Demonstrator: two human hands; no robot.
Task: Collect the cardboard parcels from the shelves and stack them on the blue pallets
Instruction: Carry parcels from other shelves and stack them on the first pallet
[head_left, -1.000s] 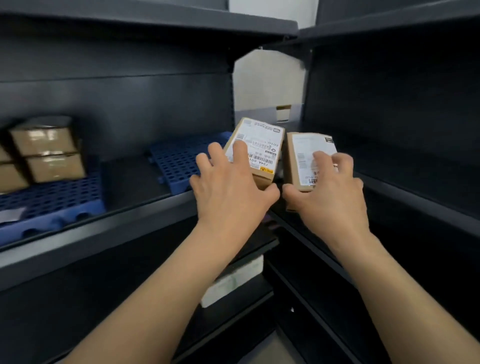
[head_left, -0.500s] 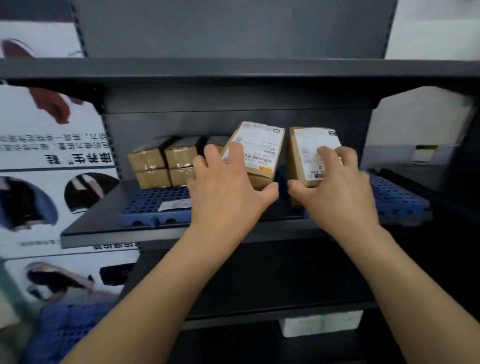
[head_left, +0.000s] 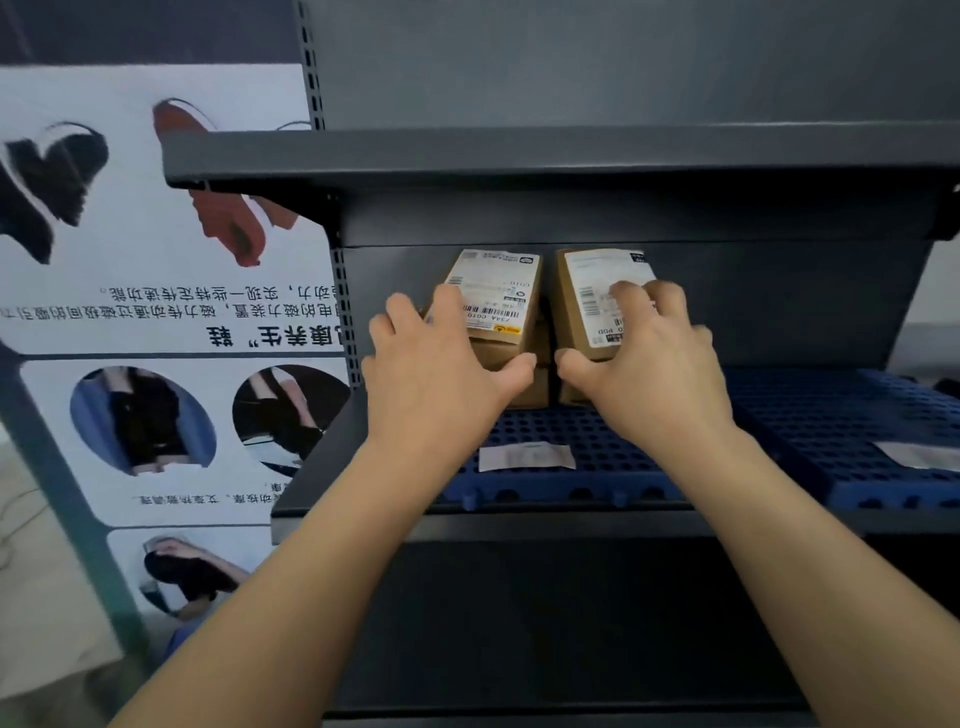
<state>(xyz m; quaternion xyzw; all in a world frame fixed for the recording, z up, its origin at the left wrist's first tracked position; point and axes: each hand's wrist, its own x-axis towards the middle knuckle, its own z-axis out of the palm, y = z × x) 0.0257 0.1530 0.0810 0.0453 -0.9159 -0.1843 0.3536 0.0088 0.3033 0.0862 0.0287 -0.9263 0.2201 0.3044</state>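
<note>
Parcels, two: I've got the left parcel gripped in the left hand, fingers over its top, thumb curled under; right parcel same w/ right hand; both side by side over the blue pallet on the shelf; poster off left.

The left parcel and right parcel are matt brown cardboard faced with smooth white paper labels. The blue pallets look like perforated moulded plastic with a slight sheen. The shelving is dark grey metal, painted matt. The poster on the left is smooth print.
</note>
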